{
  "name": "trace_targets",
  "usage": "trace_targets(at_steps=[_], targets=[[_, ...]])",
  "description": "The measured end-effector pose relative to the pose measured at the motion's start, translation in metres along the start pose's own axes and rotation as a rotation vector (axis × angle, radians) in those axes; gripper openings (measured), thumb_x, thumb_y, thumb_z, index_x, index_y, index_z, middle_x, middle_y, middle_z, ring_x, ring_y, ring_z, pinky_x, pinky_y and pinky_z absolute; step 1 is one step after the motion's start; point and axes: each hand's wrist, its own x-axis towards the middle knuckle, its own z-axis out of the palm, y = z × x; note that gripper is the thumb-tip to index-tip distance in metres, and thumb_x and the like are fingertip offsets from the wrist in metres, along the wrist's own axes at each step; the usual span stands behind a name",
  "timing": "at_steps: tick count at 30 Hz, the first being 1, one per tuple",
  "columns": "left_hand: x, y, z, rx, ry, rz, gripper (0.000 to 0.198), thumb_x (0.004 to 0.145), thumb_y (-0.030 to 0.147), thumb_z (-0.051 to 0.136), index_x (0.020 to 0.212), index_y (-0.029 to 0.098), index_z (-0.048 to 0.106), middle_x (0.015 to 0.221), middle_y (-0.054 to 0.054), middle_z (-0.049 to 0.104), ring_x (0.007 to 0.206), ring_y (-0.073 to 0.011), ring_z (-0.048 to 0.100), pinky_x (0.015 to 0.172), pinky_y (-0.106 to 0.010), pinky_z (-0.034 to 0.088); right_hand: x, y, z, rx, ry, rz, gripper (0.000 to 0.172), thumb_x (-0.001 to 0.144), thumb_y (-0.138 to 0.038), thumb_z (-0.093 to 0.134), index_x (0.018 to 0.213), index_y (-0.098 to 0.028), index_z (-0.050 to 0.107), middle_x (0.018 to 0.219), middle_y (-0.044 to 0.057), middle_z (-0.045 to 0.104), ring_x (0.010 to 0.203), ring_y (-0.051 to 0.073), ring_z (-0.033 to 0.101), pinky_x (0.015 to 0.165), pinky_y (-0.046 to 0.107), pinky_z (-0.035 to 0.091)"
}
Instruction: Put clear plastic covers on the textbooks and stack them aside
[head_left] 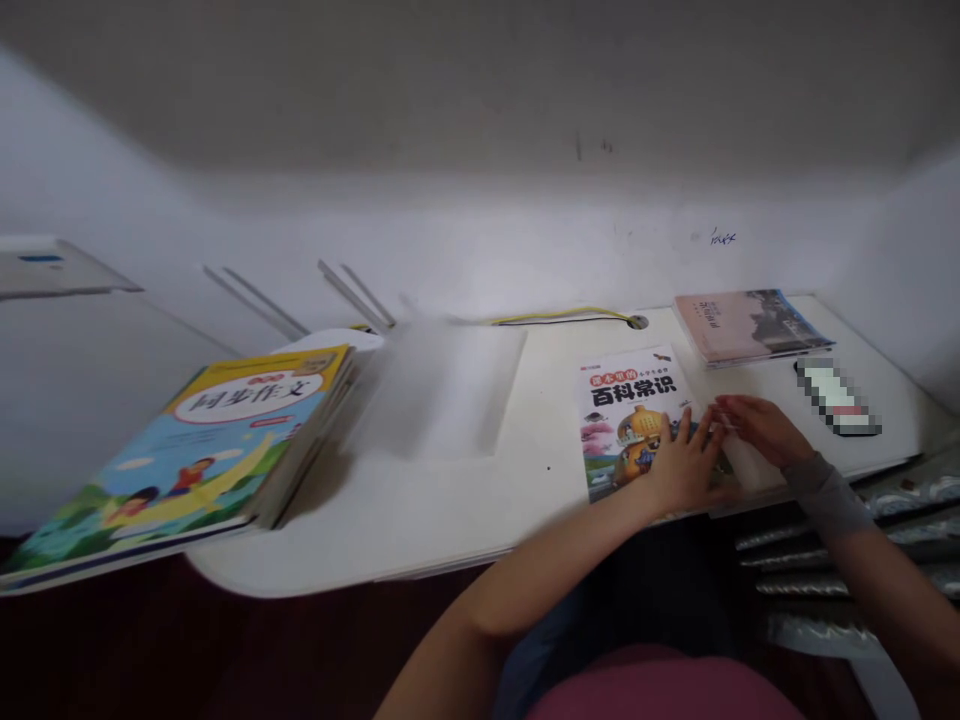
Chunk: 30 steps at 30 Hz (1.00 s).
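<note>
A book with a white cover [600, 415], with large black title characters and an orange gourd picture, lies flat at the table's front edge. My left hand [686, 470] rests on its lower right part with the fingers spread. Beside the book's right edge, my right hand [761, 430] has its fingers drawn together on what looks like a clear plastic book cover [739, 465]. This clear sheet spreads out to the right from under the book. My left thumb and the book's lower right corner are partly hidden.
Left on the white table [465, 510] is a book stack [225, 440], with a blurred translucent sheet [442, 390] alongside. Pink-covered books [742, 325] and a phone [836, 398] lie right. A yellow cable [570, 314] runs along the wall into a hole.
</note>
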Motion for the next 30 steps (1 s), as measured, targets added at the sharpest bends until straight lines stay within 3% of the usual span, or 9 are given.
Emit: trace_targets(at_steps=[4, 8, 10, 14, 18, 21, 24, 27, 30], targets=[[0.001, 0.001, 0.014, -0.003, -0.028, 0.046, 0.082, 0.082, 0.067, 0.03, 0.143, 0.013, 0.026, 0.15, -0.015, 0.027, 0.136, -0.0395, 0.02, 0.104, -0.066, 0.016, 0.012, 0.016, -0.004, -0.359, 0.078, -0.05, 0.041, 0.078, -0.042, 0.056, 0.107, -0.013, 0.062, 0.085, 0.011, 0.071, 0.073, 0.023, 0.067, 0.068, 0.04, 0.055], [0.006, -0.032, 0.001, -0.003, -0.082, 0.064, 0.074, 0.086, 0.059, 0.034, 0.142, 0.01, 0.029, 0.149, -0.015, 0.029, 0.136, -0.0329, 0.025, 0.107, -0.055, 0.022, 0.027, 0.018, 0.008, -0.574, 0.135, -0.109, 0.038, 0.074, -0.024, 0.056, 0.111, -0.014, 0.06, 0.079, 0.005, 0.068, 0.076, 0.02, 0.063, 0.078, 0.038, 0.05], [0.008, -0.068, -0.012, 0.044, -0.073, -0.11, 0.066, 0.087, 0.053, 0.038, 0.14, 0.014, 0.032, 0.149, -0.014, 0.029, 0.136, -0.0334, 0.025, 0.107, -0.055, 0.021, 0.036, 0.014, 0.018, -0.663, 0.159, -0.122, 0.043, 0.073, -0.014, 0.052, 0.116, -0.014, 0.057, 0.082, 0.005, 0.067, 0.08, 0.02, 0.062, 0.083, 0.036, 0.047], [0.002, -0.149, -0.041, 0.088, 0.008, -0.648, 0.067, 0.087, 0.053, 0.036, 0.141, 0.013, 0.029, 0.15, -0.018, 0.026, 0.135, -0.0369, 0.025, 0.105, -0.054, 0.025, 0.06, -0.003, 0.035, -0.793, 0.109, -0.145, 0.052, 0.071, -0.003, 0.046, 0.122, -0.009, 0.05, 0.093, 0.01, 0.064, 0.083, 0.019, 0.061, 0.083, 0.031, 0.045], [-0.026, -0.198, -0.061, 0.029, -0.064, -0.769, 0.052, 0.089, 0.047, 0.035, 0.13, 0.017, 0.043, 0.128, -0.016, 0.054, 0.117, -0.0263, 0.051, 0.092, -0.036, 0.041, 0.092, -0.022, 0.045, -0.865, -0.07, -0.166, 0.055, 0.068, -0.001, 0.046, 0.123, -0.007, 0.049, 0.091, 0.011, 0.065, 0.073, 0.018, 0.061, 0.072, 0.029, 0.047], [-0.058, -0.206, -0.069, 0.014, -0.139, -0.824, 0.042, 0.085, 0.048, 0.042, 0.108, 0.018, 0.059, 0.107, -0.015, 0.066, 0.099, -0.0265, 0.061, 0.082, -0.035, 0.045, 0.117, -0.035, 0.056, -0.899, -0.239, -0.188, 0.056, 0.067, -0.002, 0.048, 0.122, -0.01, 0.051, 0.086, 0.007, 0.067, 0.061, 0.015, 0.06, 0.062, 0.026, 0.048], [-0.082, -0.204, -0.07, -0.038, -0.175, -0.833, 0.042, 0.08, 0.054, 0.046, 0.093, 0.018, 0.064, 0.096, -0.014, 0.07, 0.088, -0.0256, 0.065, 0.073, -0.032, 0.045, 0.136, -0.046, 0.077, -0.931, -0.405, -0.225, 0.054, 0.066, -0.005, 0.051, 0.118, -0.014, 0.056, 0.077, 0.003, 0.068, 0.056, 0.013, 0.059, 0.057, 0.023, 0.046], [-0.084, -0.204, -0.067, -0.094, -0.118, -0.827, 0.045, 0.083, 0.054, 0.041, 0.093, 0.017, 0.065, 0.097, -0.012, 0.07, 0.085, -0.0218, 0.065, 0.069, -0.027, 0.044, 0.148, -0.055, 0.103, -0.975, -0.509, -0.278, 0.048, 0.065, -0.011, 0.056, 0.113, -0.015, 0.061, 0.074, 0.002, 0.069, 0.057, 0.013, 0.059, 0.057, 0.022, 0.044], [-0.069, -0.209, -0.061, -0.122, -0.053, -0.865, 0.041, 0.086, 0.046, 0.039, 0.092, 0.016, 0.065, 0.092, -0.011, 0.071, 0.078, -0.0178, 0.064, 0.064, -0.024, 0.042, 0.154, -0.061, 0.117, -1.032, -0.548, -0.323, 0.04, 0.065, -0.016, 0.059, 0.104, -0.015, 0.067, 0.079, 0.003, 0.07, 0.067, 0.015, 0.061, 0.061, 0.022, 0.043]])
